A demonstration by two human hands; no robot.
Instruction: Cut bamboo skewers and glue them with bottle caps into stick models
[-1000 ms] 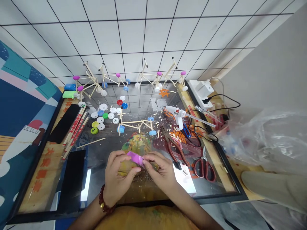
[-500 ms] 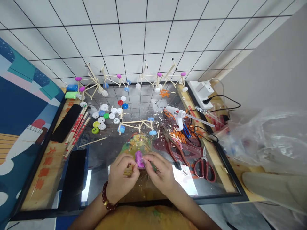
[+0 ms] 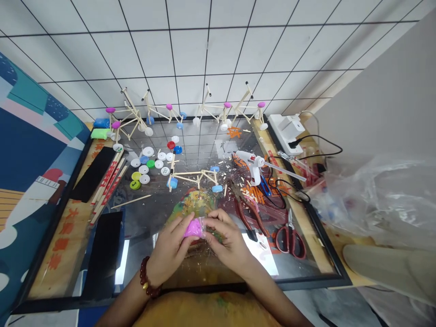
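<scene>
Between my two hands is a small clear packet of pink modelling clay (image 3: 193, 228), held low over the near part of the table. My left hand (image 3: 173, 240) wraps its fingers and thumb round the clay-filled end. With fingertips and thumb, my right hand (image 3: 225, 236) pinches the clear plastic end. Just beyond my hands stands a tricycle-like frame of wooden sticks (image 3: 190, 174) with blue bottle-cap wheels. Bottle caps (image 3: 144, 170) in white, green, yellow, blue and red lie left of it.
Several stick frames with pink seats (image 3: 169, 107) line the back wall. To the right lie a glue gun (image 3: 252, 164), red-handled pliers (image 3: 245, 206), scissors (image 3: 290, 238) and a power strip (image 3: 284, 131). Stick bundles (image 3: 108, 184) and black strips (image 3: 104, 254) lie left.
The pink packet has turned from upright to sideways. My left hand has closed further round it, while my right fingers have shifted on its clear end.
</scene>
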